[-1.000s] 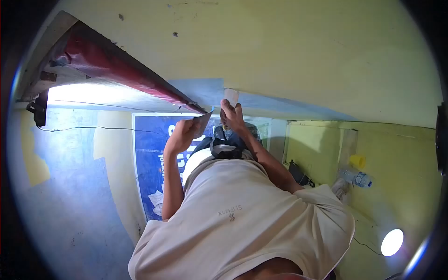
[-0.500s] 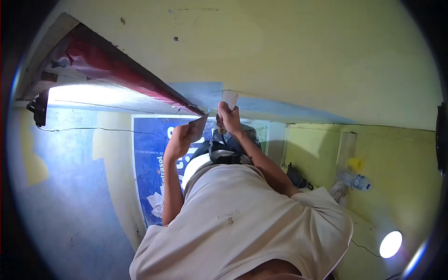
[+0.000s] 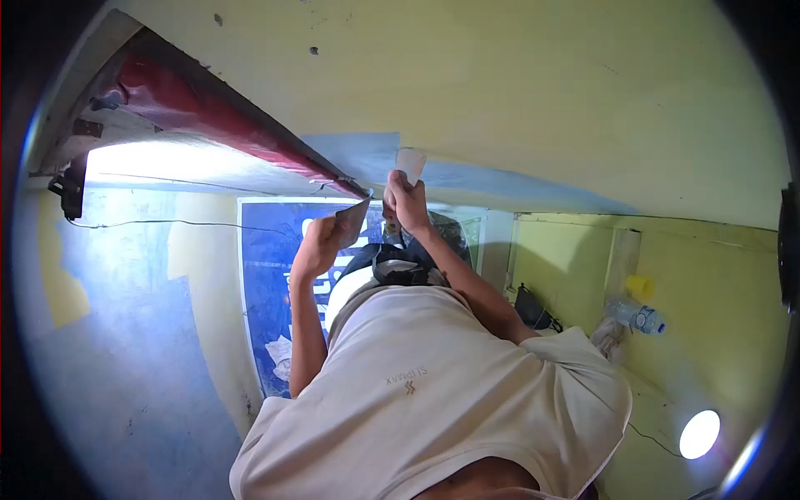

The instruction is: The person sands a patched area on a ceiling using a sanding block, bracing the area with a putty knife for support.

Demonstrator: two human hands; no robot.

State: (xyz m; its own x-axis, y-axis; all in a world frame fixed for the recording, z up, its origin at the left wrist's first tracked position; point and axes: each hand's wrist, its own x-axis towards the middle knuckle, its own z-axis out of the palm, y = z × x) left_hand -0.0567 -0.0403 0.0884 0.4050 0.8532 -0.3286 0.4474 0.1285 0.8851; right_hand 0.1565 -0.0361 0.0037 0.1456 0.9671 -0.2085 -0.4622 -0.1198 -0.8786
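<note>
A flared scraper [image 3: 411, 158] and a thin grey plate [image 3: 353, 222] are being held up before a yellow wall [image 3: 533, 92].

The right hand [image 3: 405, 205] is gripping the scraper low, its pale blade pointing up near the blue band [image 3: 475, 177]; whether blade and wall are touching, I cannot tell. The left hand [image 3: 317, 247] is grasping the plate by 1 side, its far corner lying near the red strip's [image 3: 196, 108] end. Both tools are probably weighing little; the plate seems stiff, the blade perhaps slightly springy, so a low grip on the scraper and a side grip on the plate are likely serving best.
</note>
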